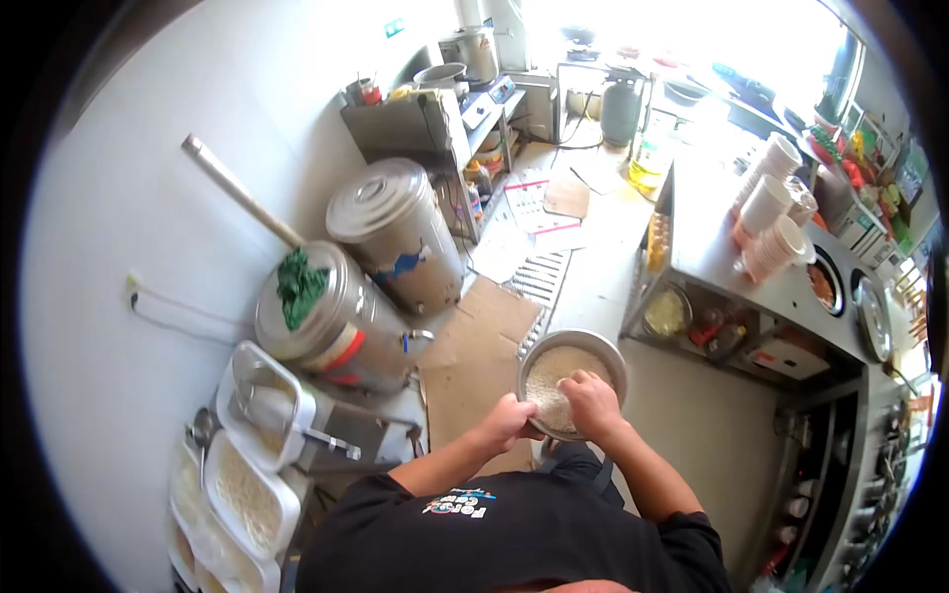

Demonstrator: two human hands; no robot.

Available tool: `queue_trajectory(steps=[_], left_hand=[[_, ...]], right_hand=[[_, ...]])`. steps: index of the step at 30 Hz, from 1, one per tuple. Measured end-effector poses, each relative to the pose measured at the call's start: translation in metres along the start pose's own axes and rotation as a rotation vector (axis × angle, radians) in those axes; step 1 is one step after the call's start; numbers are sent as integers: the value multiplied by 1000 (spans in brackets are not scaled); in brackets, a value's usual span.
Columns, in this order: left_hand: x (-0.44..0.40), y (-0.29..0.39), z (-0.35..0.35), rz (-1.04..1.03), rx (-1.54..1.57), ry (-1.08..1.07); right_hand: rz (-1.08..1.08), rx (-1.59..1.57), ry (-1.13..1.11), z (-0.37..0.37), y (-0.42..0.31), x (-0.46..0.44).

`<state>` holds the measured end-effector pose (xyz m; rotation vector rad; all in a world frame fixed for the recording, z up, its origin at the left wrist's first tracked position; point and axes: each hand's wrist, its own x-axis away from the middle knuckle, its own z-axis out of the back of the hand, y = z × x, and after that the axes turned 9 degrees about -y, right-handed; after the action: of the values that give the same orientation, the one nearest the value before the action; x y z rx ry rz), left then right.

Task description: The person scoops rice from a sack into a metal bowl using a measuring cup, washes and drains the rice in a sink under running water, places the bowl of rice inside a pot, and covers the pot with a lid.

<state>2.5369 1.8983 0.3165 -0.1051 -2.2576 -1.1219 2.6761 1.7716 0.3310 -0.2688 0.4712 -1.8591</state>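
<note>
Above a kitchen floor, the left hand holds a metal bowl of pale grain by its rim; the right hand is inside, curled, any grasp unclear. A firm, level hold should help prevent spills.

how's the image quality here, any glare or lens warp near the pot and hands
Head view: strong glare washes out the window area at the top; head view: wide-lens curvature, with dark corners, makes the steel drums appear to lean; head view: the pot, left hand and right hand read fairly clearly, though single grains hardly separate.
</note>
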Motion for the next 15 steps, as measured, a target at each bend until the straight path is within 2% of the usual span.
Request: queue_trajectory(steps=[3,5,7,9,11,15], left_hand=[[-96,64,5,2,-23,-9],[-151,113,4,-1,-45,7],[-209,166,5,-14,-26,10],[-257,206,9,3,-17,137],[-304,269,6,-13,-94,106],[-412,356,15,-42,-6,99]], right_hand=[[-63,-41,-74,2,80,-101],[2,-145,11,14,124,-167],[51,-80,-43,37,163,-240],[166,-88,-67,61,200,-304],[189,-61,-101,95,224,-362],[142,-94,-107,132,296,-476]])
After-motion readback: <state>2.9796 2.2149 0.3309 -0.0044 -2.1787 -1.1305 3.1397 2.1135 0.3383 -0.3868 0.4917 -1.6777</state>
